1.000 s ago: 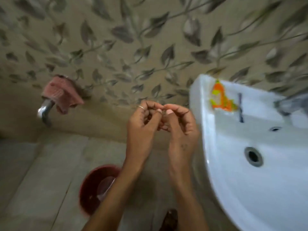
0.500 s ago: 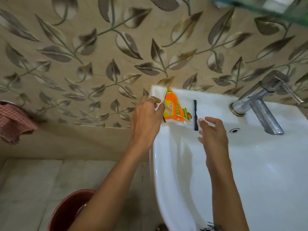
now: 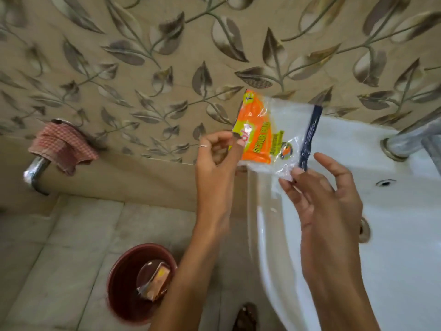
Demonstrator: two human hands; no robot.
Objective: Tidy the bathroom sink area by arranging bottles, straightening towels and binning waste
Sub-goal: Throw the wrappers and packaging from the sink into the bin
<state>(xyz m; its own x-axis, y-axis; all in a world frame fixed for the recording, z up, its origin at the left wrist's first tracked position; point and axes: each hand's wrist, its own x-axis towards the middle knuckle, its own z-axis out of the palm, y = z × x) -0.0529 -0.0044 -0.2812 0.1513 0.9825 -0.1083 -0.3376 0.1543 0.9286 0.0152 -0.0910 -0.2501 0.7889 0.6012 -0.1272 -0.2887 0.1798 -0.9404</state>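
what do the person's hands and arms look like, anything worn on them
Both forearms are bare, with no sleeves in view. The left hand wears a thin silver-coloured ring on one finger. The right hand shows no ring or watch. Fingernails look short with pale tips.

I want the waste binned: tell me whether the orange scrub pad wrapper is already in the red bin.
No: the orange wrapper is held up by both hands, left hand and right hand, above the sink's edge, not in the red bin.

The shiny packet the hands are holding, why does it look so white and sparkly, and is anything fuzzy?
Head view: glare off the clear plastic of the packet whitens it; the tap at the right edge is smeared; the hands stay fairly sharp; the wide lens bends the sink.
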